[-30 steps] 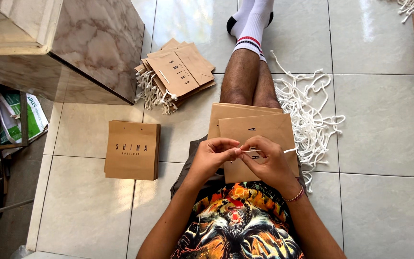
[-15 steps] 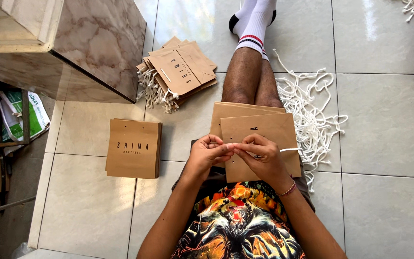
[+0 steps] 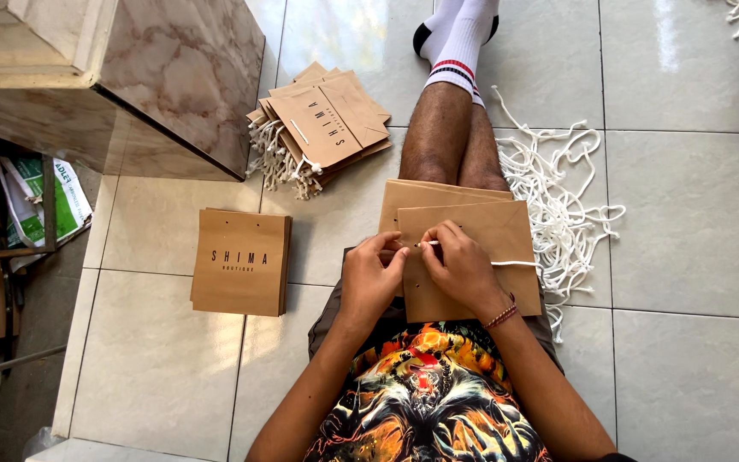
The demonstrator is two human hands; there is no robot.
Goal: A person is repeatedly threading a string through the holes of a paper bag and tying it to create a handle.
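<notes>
A flat brown paper bag (image 3: 489, 235) lies on my lap over a second one, its near edge punched with small holes. My left hand (image 3: 371, 278) pinches that edge at the left. My right hand (image 3: 459, 267) pinches the tip of a white cord (image 3: 515, 263) just above the bag's edge, close to my left fingers. The cord trails off to the right from under my right hand. Both hands nearly touch.
A loose heap of white cords (image 3: 558, 201) lies on the tiles right of my legs. A stack of brown bags without cords (image 3: 241, 261) sits to the left. A pile of corded bags (image 3: 322, 128) lies beyond it, beside a marble-faced block (image 3: 173, 81).
My hands have stayed at the bag's edge. The fingers have shifted slightly, and the cord tip sits closer to my left hand.
</notes>
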